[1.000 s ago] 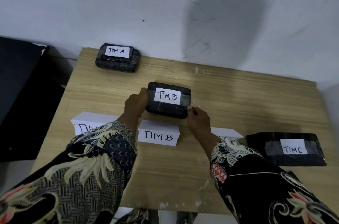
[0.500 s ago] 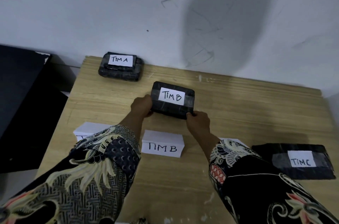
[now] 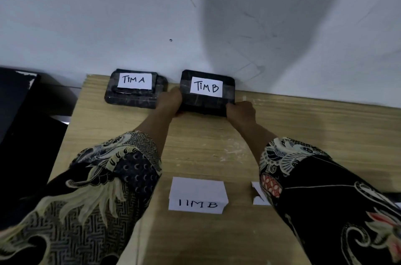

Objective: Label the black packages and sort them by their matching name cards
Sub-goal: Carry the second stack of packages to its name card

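A black package labelled TIM B (image 3: pixel 207 92) is at the far edge of the wooden table (image 3: pixel 303 134), against the wall. My left hand (image 3: pixel 170 102) grips its left end and my right hand (image 3: pixel 242 111) grips its near right corner. To its left rest stacked black packages labelled TIM A (image 3: pixel 135 89). A folded white name card reading TIM B (image 3: pixel 197 196) stands near me, between my arms. Another white card (image 3: pixel 259 194) is mostly hidden behind my right sleeve.
A white wall (image 3: pixel 152 15) rises right behind the table's far edge. A black cabinet or box (image 3: pixel 26 123) stands left of the table. A strip of another black package shows at the right border, behind my right sleeve.
Both hands have carried the TIM B package away from me to the table's far edge, beside the TIM A stack. The view has tilted, so the TIM C package is out of sight.
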